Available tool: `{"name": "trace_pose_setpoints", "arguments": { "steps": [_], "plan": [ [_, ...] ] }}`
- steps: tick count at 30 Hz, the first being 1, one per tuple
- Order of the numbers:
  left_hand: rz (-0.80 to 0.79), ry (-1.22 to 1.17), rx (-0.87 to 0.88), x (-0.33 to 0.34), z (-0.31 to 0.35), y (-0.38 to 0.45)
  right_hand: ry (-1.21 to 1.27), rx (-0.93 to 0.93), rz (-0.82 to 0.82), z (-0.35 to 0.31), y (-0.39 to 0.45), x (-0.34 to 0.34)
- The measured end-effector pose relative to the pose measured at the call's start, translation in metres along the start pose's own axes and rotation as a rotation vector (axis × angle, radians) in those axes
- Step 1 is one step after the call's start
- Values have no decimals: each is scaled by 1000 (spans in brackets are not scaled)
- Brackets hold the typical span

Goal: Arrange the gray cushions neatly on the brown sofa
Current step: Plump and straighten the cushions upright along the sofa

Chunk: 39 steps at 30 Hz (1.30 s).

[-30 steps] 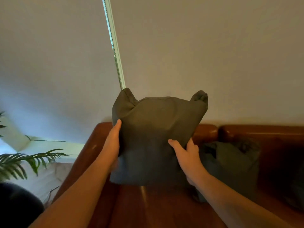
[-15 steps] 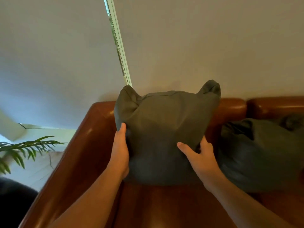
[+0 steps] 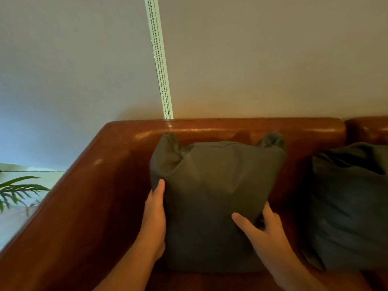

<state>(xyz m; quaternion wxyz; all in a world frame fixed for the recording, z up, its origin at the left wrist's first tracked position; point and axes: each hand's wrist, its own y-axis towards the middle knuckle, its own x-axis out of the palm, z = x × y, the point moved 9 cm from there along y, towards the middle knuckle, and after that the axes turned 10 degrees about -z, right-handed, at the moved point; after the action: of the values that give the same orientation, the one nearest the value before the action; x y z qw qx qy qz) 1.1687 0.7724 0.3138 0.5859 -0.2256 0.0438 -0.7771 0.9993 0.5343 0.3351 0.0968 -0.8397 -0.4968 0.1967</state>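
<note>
A gray cushion [image 3: 212, 192] stands upright on the seat of the brown leather sofa [image 3: 100, 185], its top corners against the backrest. My left hand [image 3: 154, 215] presses flat along the cushion's left edge. My right hand [image 3: 262, 229] grips its lower right edge, thumb on the front face. A second gray cushion [image 3: 348, 206] leans against the backrest to the right, a small gap apart from the first.
The sofa's left armrest [image 3: 63, 211] runs diagonally at the left. Behind the sofa hang pale window blinds with a bead chain [image 3: 160, 66] in the gap. A green palm plant [image 3: 16, 192] shows at the far left.
The cushion has come down from in front of the blinds onto the sofa seat, against the backrest. Both hands stayed on its sides. The view has tilted down.
</note>
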Motion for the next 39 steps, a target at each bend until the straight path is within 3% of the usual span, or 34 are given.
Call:
{"name": "trace_pose_setpoints", "arguments": {
  "steps": [7,11,20,25,27,29,32,36,39],
  "plan": [
    [74,-42,155,-6,-23,25,-47,-8,-57,24,35,16],
    [121,-22,208,-10,-26,36,-118,-11,32,28,47,23],
    [151,2,164,-7,-21,24,-46,-16,47,33,45,9],
    [139,-7,85,-16,11,15,97,-96,197,23,41,-49],
    [182,84,111,-23,38,14,214,-118,346,7,40,-77],
    [246,208,137,-30,70,15,290,-89,391,-16,48,-96],
    [287,384,156,-30,121,30,334,10,356,-54,74,-113],
    [143,460,-50,-2,150,62,177,-36,163,-109,96,-99],
    [131,593,-124,17,159,72,154,-31,53,-123,108,-78]
  ]
}}
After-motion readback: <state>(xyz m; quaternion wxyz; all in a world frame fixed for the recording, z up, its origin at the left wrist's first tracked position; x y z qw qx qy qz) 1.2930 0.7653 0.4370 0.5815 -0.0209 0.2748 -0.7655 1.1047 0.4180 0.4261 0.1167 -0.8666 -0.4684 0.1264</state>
